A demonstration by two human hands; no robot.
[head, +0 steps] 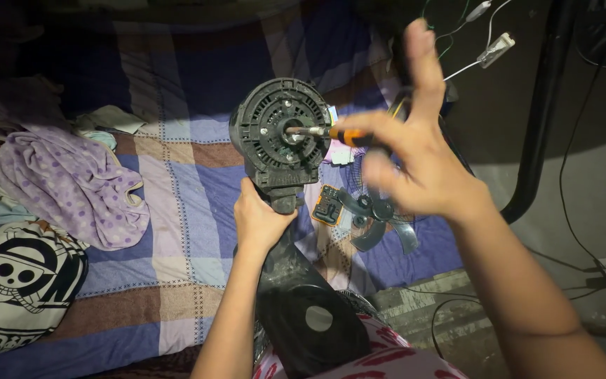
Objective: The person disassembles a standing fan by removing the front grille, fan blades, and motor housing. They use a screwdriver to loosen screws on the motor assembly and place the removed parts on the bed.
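Clothes lie heaped at the far left of the bed (177, 203): a purple dotted towel (71, 186) above a black skull-print pillow (15, 281). Toward the middle, the left hand (259, 219) clamps the neck of a black fan motor housing (280, 130), which stands upright over the checked blanket with its round, ribbed, vented face turned to the camera. To its right, the right hand (415, 165) pinches an orange-handled screwdriver (338, 133), other fingers spread, its tip at the central shaft. Keeping the shaft square to the screw and the neck gripped firmly should prevent slipping. Fan blades (380, 217) lie beyond.
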